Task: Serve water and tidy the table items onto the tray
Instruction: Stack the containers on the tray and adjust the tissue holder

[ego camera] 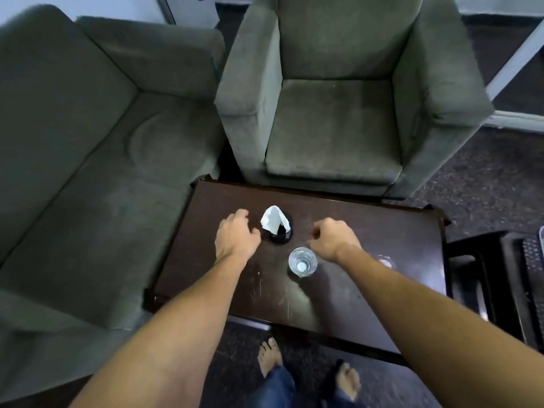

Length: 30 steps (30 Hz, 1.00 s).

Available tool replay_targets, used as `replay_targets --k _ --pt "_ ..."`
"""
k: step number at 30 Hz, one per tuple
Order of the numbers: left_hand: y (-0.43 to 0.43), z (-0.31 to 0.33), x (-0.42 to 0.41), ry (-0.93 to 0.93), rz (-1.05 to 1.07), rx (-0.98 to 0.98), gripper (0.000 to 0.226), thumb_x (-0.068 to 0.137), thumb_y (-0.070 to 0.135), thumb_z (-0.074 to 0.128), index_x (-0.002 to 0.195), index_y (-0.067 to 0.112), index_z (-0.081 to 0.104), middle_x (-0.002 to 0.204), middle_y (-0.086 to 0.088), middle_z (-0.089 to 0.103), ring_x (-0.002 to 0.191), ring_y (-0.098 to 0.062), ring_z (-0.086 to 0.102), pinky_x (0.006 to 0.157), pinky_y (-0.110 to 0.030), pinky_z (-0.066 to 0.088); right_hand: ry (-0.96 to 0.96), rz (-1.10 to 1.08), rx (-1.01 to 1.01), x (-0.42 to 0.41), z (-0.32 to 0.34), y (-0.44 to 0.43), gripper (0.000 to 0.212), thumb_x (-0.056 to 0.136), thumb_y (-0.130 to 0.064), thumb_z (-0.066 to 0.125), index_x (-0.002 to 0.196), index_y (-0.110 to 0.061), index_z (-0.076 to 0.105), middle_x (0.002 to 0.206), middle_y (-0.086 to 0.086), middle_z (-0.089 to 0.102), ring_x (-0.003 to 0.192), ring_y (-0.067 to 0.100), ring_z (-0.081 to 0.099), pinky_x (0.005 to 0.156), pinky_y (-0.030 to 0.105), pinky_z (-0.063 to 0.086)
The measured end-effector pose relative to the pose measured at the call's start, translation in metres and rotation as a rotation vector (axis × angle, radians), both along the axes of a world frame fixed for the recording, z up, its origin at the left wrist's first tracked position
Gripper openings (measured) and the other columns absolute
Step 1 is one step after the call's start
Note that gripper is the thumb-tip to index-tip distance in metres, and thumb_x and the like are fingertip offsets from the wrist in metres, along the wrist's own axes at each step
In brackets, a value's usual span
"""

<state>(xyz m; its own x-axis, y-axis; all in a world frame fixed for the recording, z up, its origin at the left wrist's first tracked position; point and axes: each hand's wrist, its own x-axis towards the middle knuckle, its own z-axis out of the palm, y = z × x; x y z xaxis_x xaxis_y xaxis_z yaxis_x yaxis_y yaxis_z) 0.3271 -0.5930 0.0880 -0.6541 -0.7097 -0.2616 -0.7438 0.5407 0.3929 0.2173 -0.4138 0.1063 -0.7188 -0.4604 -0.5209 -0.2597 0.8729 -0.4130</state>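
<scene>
So far, the serving half of the task looks at least partly done, and the tidying looks not yet begun. A clear glass [302, 262] stands upright on the dark wooden bench [353, 293], near its middle, and it appears to hold water, with a bright spot of light showing at its bottom. A second glass [385, 261] sits further right, just beside the right forearm; it is faint, and whether it is filled cannot be told. No tray can be made out anywhere in the view, so nothing has plainly been gathered onto one.

Between the two hands stands a black napkin holder [279, 234], round and low, with a white tissue [273, 220] rising from it in a crumpled peak. It is upright, just beyond the nearer glass and apart from it.

The left hand [235, 235] hovers just to the left of the holder, its fingers [243, 214] loosely curved and holding nothing. The right hand [334, 240] hovers to the holder's right, close to the glass rim, its fingers [316, 231] curled downward with nothing visible in them. Neither hand touches the holder.

Judging by the hands flanking it, the holder seems to be the item in hand now. Light and small, it should lift easily, though the loose tissue could shift.
</scene>
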Motion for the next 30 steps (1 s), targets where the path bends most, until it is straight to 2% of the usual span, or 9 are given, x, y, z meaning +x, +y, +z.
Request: replay_targets --k 3,6,12,15,17,20,24,30 --pt "-0.004 -0.05 0.009 -0.052 0.027 0.058 0.06 0.086 0.026 0.069 0.142 0.02 0.049 0.131 0.001 0.063 0.126 -0.025 0.054 0.101 -0.041 0.048 -0.013 0.01 0.021 0.008 -0.046 -0.004 0.047 0.082 -0.025 0.068 0.128 -0.02 0.064 0.128 0.007 0.063 0.118 0.027 0.06 0.098 0.038 0.052" --pt "-0.001 -0.097 0.008 -0.067 0.051 0.161 0.072 0.083 0.03 0.075 0.147 0.02 0.044 0.138 0.002 0.058 0.131 -0.023 0.051 0.107 -0.039 0.045 -0.01 -0.069 -0.003 0.006 -0.09 -0.01 0.058 0.082 -0.028 0.069 0.138 -0.019 0.053 0.132 0.007 0.054 0.123 0.028 0.055 0.1 0.039 0.049" --pt "-0.007 -0.161 -0.022 0.034 0.089 0.317 0.089 0.074 0.037 0.086 0.149 0.021 0.04 0.144 0.0 0.056 0.134 -0.023 0.052 0.111 -0.037 0.042 -0.016 -0.213 -0.134 -0.021 -0.155 -0.046 0.055 0.084 -0.017 0.065 0.138 -0.016 0.056 0.128 0.01 0.066 0.118 0.029 0.062 0.1 0.033 0.05" --pt "-0.014 -0.178 -0.033 0.111 0.126 0.354 0.097 0.068 0.039 0.089 0.149 0.025 0.038 0.144 0.0 0.057 0.135 -0.024 0.052 0.112 -0.041 0.043 -0.048 -0.212 -0.174 -0.034 -0.175 -0.063 0.052 0.08 -0.012 0.065 0.131 -0.022 0.059 0.112 0.007 0.073 0.107 0.028 0.067 0.094 0.032 0.054" --pt "-0.018 -0.188 -0.038 0.16 0.121 0.364 0.096 0.065 0.04 0.091 0.146 0.029 0.04 0.14 0.002 0.06 0.131 -0.023 0.054 0.108 -0.038 0.046 -0.073 -0.181 -0.191 -0.04 -0.186 -0.073 0.051 0.077 -0.013 0.067 0.125 -0.029 0.06 0.107 0.003 0.074 0.104 0.026 0.068 0.092 0.032 0.055" --pt "-0.021 -0.199 -0.043 0.232 0.116 0.383 0.085 0.059 0.04 0.091 0.134 0.034 0.051 0.127 0.007 0.067 0.12 -0.02 0.062 0.101 -0.036 0.051 -0.101 -0.154 -0.246 -0.042 -0.202 -0.08 0.064 0.075 -0.014 0.07 0.133 -0.037 0.056 0.113 -0.002 0.074 0.109 0.022 0.067 0.097 0.032 0.053" --pt "-0.032 -0.209 -0.046 0.288 0.123 0.403 0.069 0.06 0.037 0.091 0.121 0.029 0.062 0.111 0.007 0.072 0.1 -0.019 0.07 0.091 -0.042 0.058 -0.094 -0.161 -0.308 -0.044 -0.217 -0.092 0.066 0.074 -0.016 0.073 0.135 -0.035 0.057 0.115 -0.002 0.074 0.112 0.021 0.066 0.1 0.033 0.052" --pt "-0.074 -0.206 -0.06 0.314 0.127 0.295 0.062 0.06 0.038 0.093 0.114 0.024 0.066 0.109 0.003 0.075 0.103 -0.019 0.069 0.089 -0.036 0.056 -0.077 -0.129 -0.415 -0.06 -0.217 -0.132 0.065 0.073 -0.014 0.075 0.134 -0.032 0.06 0.116 -0.001 0.075 0.112 0.02 0.067 0.104 0.033 0.049"
